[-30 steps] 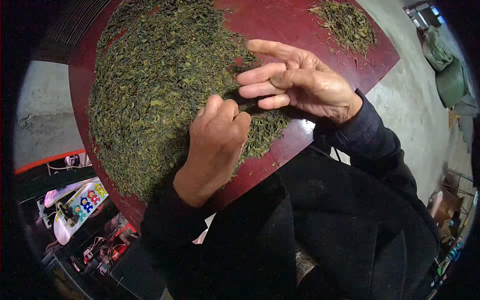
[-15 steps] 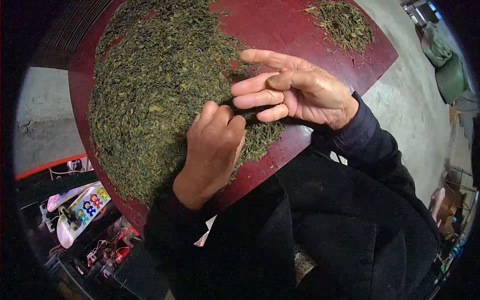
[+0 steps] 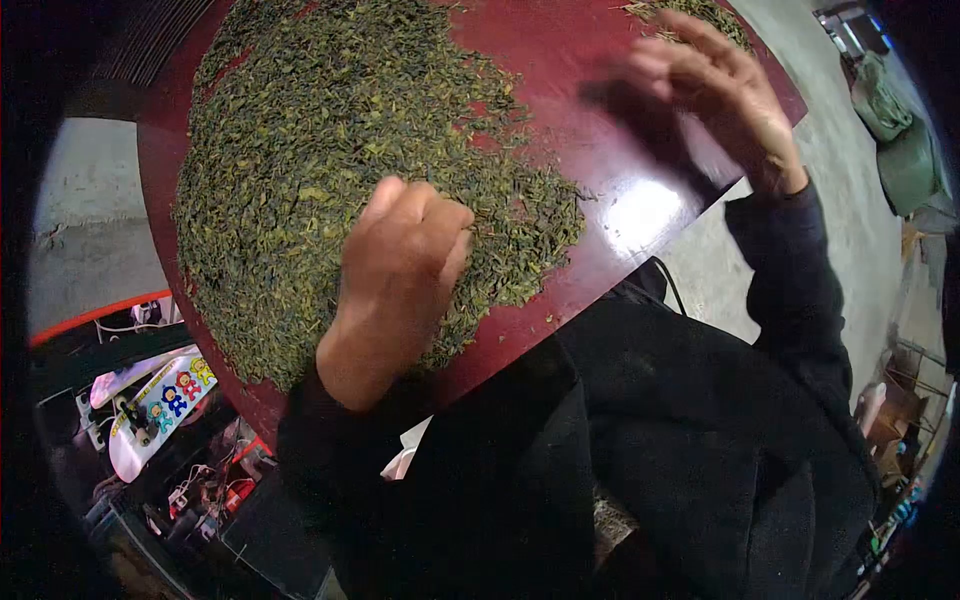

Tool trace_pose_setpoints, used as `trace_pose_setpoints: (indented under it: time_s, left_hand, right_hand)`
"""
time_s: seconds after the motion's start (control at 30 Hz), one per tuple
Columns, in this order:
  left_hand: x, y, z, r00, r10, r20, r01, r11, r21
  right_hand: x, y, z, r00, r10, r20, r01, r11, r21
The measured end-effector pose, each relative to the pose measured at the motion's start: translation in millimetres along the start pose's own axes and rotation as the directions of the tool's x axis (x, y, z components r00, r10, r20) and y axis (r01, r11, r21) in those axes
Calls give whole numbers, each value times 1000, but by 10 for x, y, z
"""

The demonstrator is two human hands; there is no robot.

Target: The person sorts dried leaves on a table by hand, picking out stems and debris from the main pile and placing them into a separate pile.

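A broad heap of dried green tea leaves (image 3: 290, 190) covers much of the dark red tabletop (image 3: 545, 70). Over the heap's near right side, my left hand (image 3: 395, 265) is closed with its fingers curled in. Whatever it may hold is hidden. My right hand (image 3: 725, 95) is raised above the table's right part, close to a smaller pile of yellowish stems and leaves (image 3: 725, 18) at the far edge. Motion blurs its fingertips, but the fingers look stretched out and apart, and I see nothing in them.
A skateboard (image 3: 160, 415) with cartoon figures lies at lower left among cables and dark boxes. Green sacks (image 3: 905, 160) stand on the grey floor (image 3: 835, 210) at right. The table's near edge runs beside my lap.
My right hand has moved away from my left, up and to the right toward the smaller pile. My left hand has shifted slightly left and remains closed.
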State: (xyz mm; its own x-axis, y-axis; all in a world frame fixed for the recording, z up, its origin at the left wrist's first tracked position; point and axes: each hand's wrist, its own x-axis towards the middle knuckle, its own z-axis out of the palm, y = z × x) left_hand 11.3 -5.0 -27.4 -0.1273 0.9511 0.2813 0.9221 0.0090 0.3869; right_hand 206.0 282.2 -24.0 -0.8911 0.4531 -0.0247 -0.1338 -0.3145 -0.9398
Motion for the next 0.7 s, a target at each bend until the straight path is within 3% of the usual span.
trace_pose_setpoints:
  time_s: [0.03,0.07,0.17,0.2,0.27,0.33,0.53,0.67,0.7]
  left_hand:
    - [0,7,4,1000,0,1,0,1000,-1]
    - [4,18,13,1000,3,13,-3,1000,-3]
    - [12,56,34,999,6,50,-6,1000,-7]
    - [14,67,43,999,5,51,-5,1000,-7]
    - [28,77,76,998,29,49,-30,999,32]
    - [46,86,105,997,55,49,-58,996,70]
    - [75,96,137,995,38,95,-42,998,45]
    - [84,63,173,997,75,8,-75,997,-26]
    - [85,48,165,997,75,8,-74,997,-25]
  right_hand:
    - [17,-12,-177,1000,1,-1,-1,1000,0]
    - [48,-6,-384,992,-118,-39,110,981,-161]
    - [126,44,-780,884,-467,-30,354,709,-609]
    - [117,21,-758,884,-466,-31,353,710,-609]
    - [86,-100,-645,858,-497,130,295,269,-917]
    - [39,-167,-521,852,-439,283,181,-260,-948]
    - [-4,25,-159,841,-481,248,209,-133,-969]
    - [-82,117,102,844,-390,367,399,1,-917]
    - [-70,187,238,805,-419,419,432,-70,-899]
